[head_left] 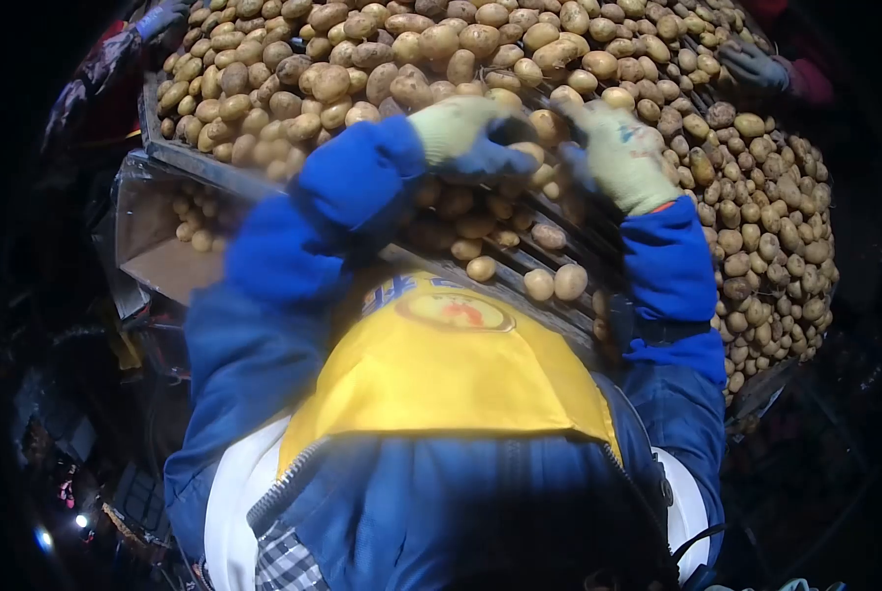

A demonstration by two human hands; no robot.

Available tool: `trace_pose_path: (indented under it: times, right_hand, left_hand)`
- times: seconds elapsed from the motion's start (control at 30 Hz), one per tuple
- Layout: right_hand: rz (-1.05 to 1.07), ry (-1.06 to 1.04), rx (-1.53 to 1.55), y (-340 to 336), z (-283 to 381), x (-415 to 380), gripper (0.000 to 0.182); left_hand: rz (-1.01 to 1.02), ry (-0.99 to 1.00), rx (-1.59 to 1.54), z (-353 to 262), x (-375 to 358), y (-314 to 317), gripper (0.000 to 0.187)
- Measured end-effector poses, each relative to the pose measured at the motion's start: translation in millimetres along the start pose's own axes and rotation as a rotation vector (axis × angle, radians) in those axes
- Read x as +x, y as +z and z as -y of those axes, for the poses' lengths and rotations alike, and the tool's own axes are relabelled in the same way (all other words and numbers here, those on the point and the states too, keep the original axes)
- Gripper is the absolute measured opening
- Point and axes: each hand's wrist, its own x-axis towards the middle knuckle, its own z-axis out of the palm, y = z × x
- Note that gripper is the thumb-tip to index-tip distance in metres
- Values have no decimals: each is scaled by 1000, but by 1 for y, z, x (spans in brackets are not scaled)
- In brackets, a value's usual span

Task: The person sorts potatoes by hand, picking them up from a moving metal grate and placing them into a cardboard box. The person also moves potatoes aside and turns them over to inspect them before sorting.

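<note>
Both my hands wear pale yellow-green gloves with blue-grey palms and reach over a large heap of potatoes [441,41]. My left hand [472,138] is open, its fingers and thumb curved apart with a dark gap between. A potato [527,153] lies by its fingertips; whether they touch cannot be made out. My right hand [620,153] faces it, also open, fingers bent toward a brownish potato [545,128] between the hands. The right fingertips are slightly blurred. Below the hands, loose potatoes [570,282] lie on dark slats [584,236].
A cardboard box [165,263] with small potatoes stands at the left, below the wooden edge [209,172] of the sorting surface. Other people's gloved hands show at the upper right [754,65] and upper left [160,18]. My yellow apron [451,379] is close to the slats.
</note>
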Motion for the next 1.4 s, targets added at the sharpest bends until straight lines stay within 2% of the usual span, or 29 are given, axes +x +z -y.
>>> trace_pose_path:
  times: [0.07, 0.1, 0.13, 0.2, 0.23, 0.27, 0.33, 0.37, 0.43, 0.47, 0.5, 0.53, 0.6, 0.63, 0.67, 0.7, 0.73, 0.8, 0.83, 0.87, 0.93, 1.0, 1.1, 1.17, 1.2, 1.27, 1.33, 1.37, 1.4]
  right_hand:
    - [-123, 0, -137, 35, 10, 5, 52]
    - [-105, 36, -201, 41, 13, 10, 47]
    - [-113, 26, -200, 40, 14, 18, 47]
    - [-27, 55, -121, 35, 21, 28, 49]
    - [6, 61, -44, 29, 19, 29, 50]
    - [42, 93, -9, 19, 21, 27, 55]
    - [52, 166, 156, 23, 14, 24, 59]
    - [7, 210, 247, 15, 22, 17, 64]
    - [14, 270, 315, 3, 42, 13, 68]
    - [25, 272, 576, 1, 50, 11, 67]
    - [38, 272, 837, -2, 58, 10, 67]
    - [58, 272, 1098, -3, 67, 11, 67]
    - [144, 225, 1445, -4, 90, 17, 63]
    - [168, 147, 1451, 1, 105, 24, 61]
    - [193, 66, 1455, 6, 119, 31, 60]
    - [418, 117, 1526, 2, 131, 35, 57]
    - [432, 38, 1471, 0, 154, 44, 55]
    - [614, -6, 1331, -9, 192, 59, 61]
    - [698, -13, 1348, -4, 213, 71, 62]
    - [780, -17, 1366, 2, 233, 85, 64]
    - [543, -320, 1293, 1, 272, 103, 70]
    - [402, -349, 1233, -22, 292, 101, 80]
    - [432, -318, 1260, -11, 275, 103, 77]
    - [225, -235, 1219, 13, 252, 94, 71]
    - [36, -274, 913, 16, 234, 91, 63]
    - [-40, -139, 761, 10, 207, 84, 57]
    - [-396, -421, 204, 13, 162, 98, 54]
    - [-360, -287, 42, 17, 149, 88, 54]
    - [-297, -226, -71, 26, 131, 84, 55]
  left_hand:
    - [-135, -38, -833, 0, -14, -1, 50]
    - [-98, -75, -1203, -8, -27, -2, 53]
    - [-110, -74, -1197, -12, -37, -7, 53]
    - [-101, 158, -1132, -13, -58, -14, 46]
    - [-330, 228, -910, 10, -58, 7, 46]
    - [-341, 233, -907, 14, -58, 5, 46]
    - [-129, -126, -1617, 19, -61, 3, 47]
    - [-251, -119, -1562, 5, -69, 6, 49]
    - [-290, -96, -1606, 1, -84, 7, 49]
    - [-309, -77, -1645, 1, -90, 6, 49]
    - [-218, 91, -1594, 32, -103, 10, 56]
    - [-234, 97, -1594, 30, -117, 8, 56]
    - [-547, 69, -1301, 19, -147, 7, 57]
    - [-636, 208, -1125, 26, -163, 5, 58]
    - [-688, 37, -1315, 35, -184, 0, 57]
    - [-817, -12, -1368, 38, -202, 2, 54]
    - [-948, -61, -1419, 36, -219, 2, 51]
    - [-1090, -121, -1314, 59, -261, -3, 48]
    - [-1324, -234, -1049, 53, -270, -4, 44]
    - [-1419, -346, -1038, 55, -289, -10, 46]
    - [-1572, -351, -578, 68, -322, -12, 48]
    - [-1787, -316, -778, 65, -336, -25, 49]
    - [-1710, -345, -795, 59, -333, -33, 49]
    - [-1612, -347, -861, 60, -319, -36, 51]
    - [-1434, -216, -858, 88, -323, -27, 52]
    - [-1352, -135, -755, 72, -274, -34, 52]
    - [-1246, 84, -285, 101, -230, -36, 42]
    - [-1093, -236, -993, 43, -207, -51, 41]
    - [-1055, -178, -841, 50, -181, -47, 45]
